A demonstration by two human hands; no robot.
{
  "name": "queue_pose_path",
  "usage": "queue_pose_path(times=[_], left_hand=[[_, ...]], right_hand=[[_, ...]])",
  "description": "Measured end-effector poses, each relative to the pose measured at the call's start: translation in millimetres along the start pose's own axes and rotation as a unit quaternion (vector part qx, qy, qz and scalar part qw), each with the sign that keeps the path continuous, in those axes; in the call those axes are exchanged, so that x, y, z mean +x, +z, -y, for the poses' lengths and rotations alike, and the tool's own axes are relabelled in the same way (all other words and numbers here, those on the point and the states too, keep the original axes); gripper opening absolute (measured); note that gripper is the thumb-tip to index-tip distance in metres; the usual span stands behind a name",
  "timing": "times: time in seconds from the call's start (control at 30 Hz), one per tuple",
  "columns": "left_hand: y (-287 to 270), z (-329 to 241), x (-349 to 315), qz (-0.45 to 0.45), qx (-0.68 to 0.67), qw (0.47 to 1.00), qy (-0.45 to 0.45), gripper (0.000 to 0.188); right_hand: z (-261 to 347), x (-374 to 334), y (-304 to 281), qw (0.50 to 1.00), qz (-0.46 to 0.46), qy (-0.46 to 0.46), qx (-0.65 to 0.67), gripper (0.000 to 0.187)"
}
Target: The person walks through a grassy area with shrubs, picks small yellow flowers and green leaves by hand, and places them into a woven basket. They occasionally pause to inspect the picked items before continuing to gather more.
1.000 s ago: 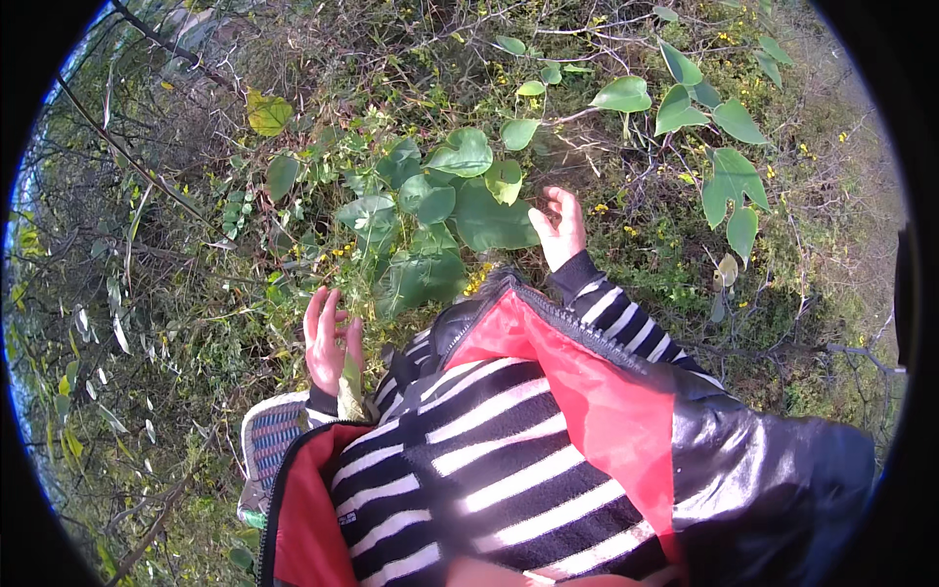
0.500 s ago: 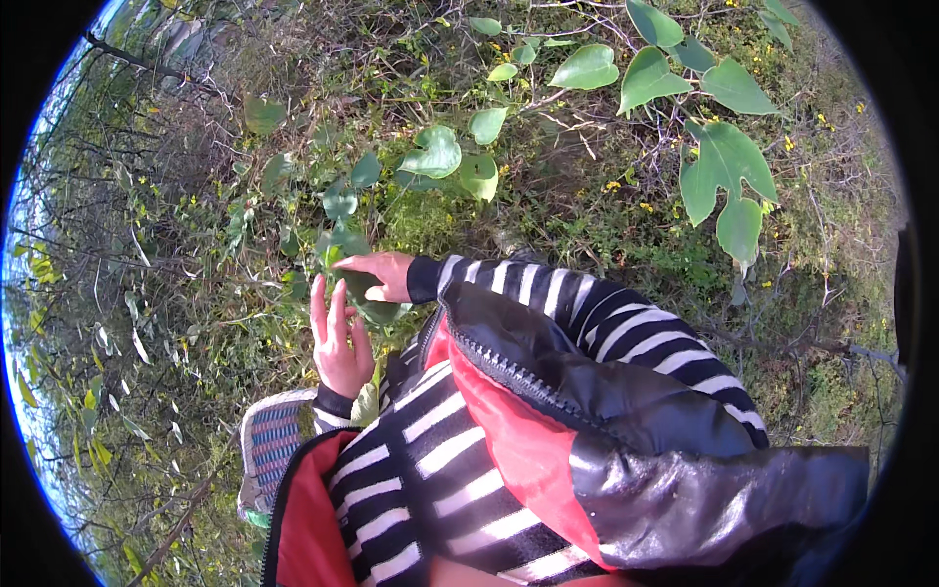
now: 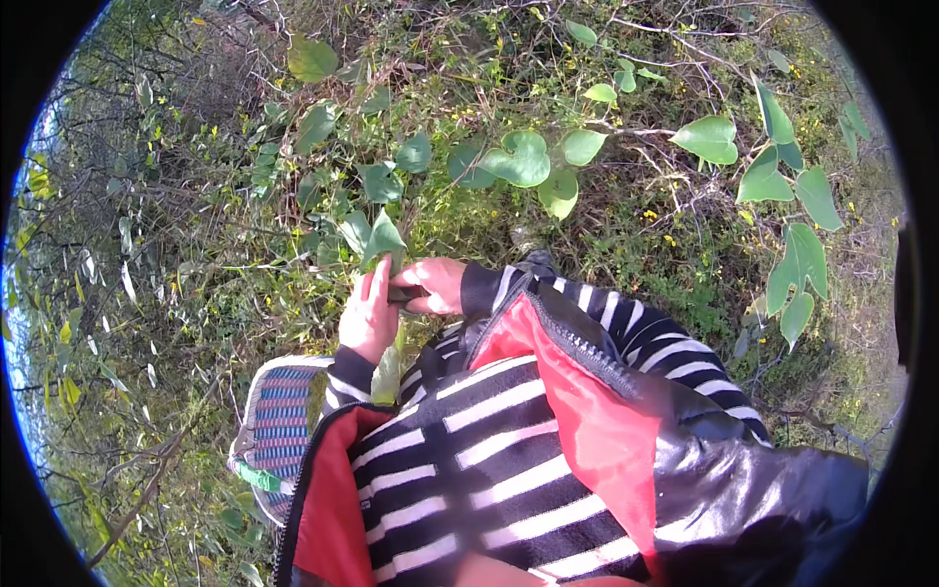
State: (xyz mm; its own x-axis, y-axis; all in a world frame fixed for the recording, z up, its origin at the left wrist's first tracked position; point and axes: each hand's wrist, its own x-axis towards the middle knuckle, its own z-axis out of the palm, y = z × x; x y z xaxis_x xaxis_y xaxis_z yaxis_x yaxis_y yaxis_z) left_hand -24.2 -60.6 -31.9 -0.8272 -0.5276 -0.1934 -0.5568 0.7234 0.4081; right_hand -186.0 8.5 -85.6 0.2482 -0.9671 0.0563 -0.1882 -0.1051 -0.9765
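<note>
My left hand point(image 3: 370, 318) and my right hand point(image 3: 435, 284) meet at a low leafy stem, just left of the middle of the view. A dark green leaf point(image 3: 401, 293) shows in the gap between them, with the thumb and fingers of my right hand closed on it. The fingers of my left hand are pressed together at its other side. Right above my left fingertips stands a broad green leaf point(image 3: 385, 237). What the fingertips cover is partly hidden. A pale green leaf point(image 3: 388, 370) hangs beside my left wrist.
At my left elbow is a woven basket point(image 3: 282, 416) in blue, red and white with a green strip. Leafy branches point(image 3: 709, 139) reach in from the upper right. Dry twigs point(image 3: 161, 455) cross the lower left. Dense brush with small yellow flowers surrounds me.
My hands have come closer together, and both have moved right in the view. The left fingers, spread before, are now together against the leaf. The surrounding leaves have also shifted right.
</note>
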Motion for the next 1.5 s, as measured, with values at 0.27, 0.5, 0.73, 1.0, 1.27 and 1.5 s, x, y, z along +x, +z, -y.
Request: queue_pose_path(times=[0.27,0.5,0.73,1.0,1.27,1.5], left_hand=[[4.0,29.0,-25.4,0.004,-0.029,0.997,-0.072,0.036],[10.3,36.8,-42.0,-0.005,-0.039,0.993,-0.109,0.034],[2.1,42.7,-58.9,-0.016,-0.046,0.982,-0.182,0.027],[-12.8,37.7,-57.2,0.007,-0.023,0.966,-0.258,0.026],[-9.2,28.8,-50.0,-0.006,0.000,0.956,-0.294,0.019],[-4.2,25.0,-53.8,0.026,0.027,0.941,-0.338,0.022]], right_hand=[[-37.6,11.5,-56.4,0.904,-0.425,0.031,-0.031,0.020],[-140.4,70.6,-128.1,0.825,-0.528,0.199,-0.036,0.026],[-147.3,-49.0,-94.6,0.885,-0.378,0.254,-0.100,0.037],[-271.2,-69.6,-110.9,0.776,-0.530,0.337,0.052,0.036],[-408.5,-48.5,-130.2,0.683,-0.632,0.365,0.019,0.023],[-406.6,-43.0,-178.2,0.436,-0.659,0.384,0.477,0.019]])
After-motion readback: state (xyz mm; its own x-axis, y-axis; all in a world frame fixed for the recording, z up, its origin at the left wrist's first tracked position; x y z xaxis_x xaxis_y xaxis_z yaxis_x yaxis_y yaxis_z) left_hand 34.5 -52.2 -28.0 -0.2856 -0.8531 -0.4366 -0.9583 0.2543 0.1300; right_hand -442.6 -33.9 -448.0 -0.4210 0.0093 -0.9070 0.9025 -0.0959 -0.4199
